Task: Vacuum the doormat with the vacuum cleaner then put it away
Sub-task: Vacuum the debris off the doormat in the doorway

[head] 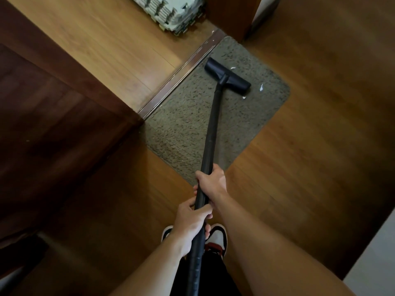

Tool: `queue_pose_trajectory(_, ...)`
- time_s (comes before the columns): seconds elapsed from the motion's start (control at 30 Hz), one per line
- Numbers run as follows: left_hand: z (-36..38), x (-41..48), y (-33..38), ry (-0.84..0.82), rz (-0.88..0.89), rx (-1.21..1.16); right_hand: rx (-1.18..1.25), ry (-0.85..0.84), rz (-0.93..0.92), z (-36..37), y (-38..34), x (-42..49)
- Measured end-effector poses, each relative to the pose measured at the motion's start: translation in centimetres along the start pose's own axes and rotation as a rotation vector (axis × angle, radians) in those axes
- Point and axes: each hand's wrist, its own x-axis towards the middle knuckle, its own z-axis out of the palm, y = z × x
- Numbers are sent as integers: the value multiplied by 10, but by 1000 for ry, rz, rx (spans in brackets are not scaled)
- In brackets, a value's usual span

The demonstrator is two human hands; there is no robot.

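A grey-brown speckled doormat (pixel 188 124) lies on the wooden floor against a metal door threshold. The black floor head (pixel 227 74) of the vacuum cleaner rests on the mat's far part. Its long black tube (pixel 211 129) runs back toward me. My right hand (pixel 211 182) grips the tube higher up, and my left hand (pixel 190 223) grips it just below that. Small white scraps (pixel 260 87) lie on the mat beside and beyond the floor head.
A dark wooden door (pixel 59 107) stands open at the left. A metal threshold strip (pixel 181 75) borders the mat. Stacked foam puzzle mats (pixel 171 11) sit beyond it, with a wooden door frame (pixel 230 16) at the top. My shoes (pixel 218 236) show below my hands.
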Motion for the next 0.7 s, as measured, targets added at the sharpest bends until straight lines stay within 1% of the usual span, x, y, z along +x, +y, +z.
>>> queue_pose_trajectory(0.27,-52,-26,-31,48,-20,64,24,-26,43,44,37,-37)
queue_pose_trajectory(0.47,-88,-46,-54,42,-34,100,50,-29,64,70,62,-70)
queue_pose_trajectory(0.7,-103,-73,-77,16,-111,176,33,37,92,68,87,-110)
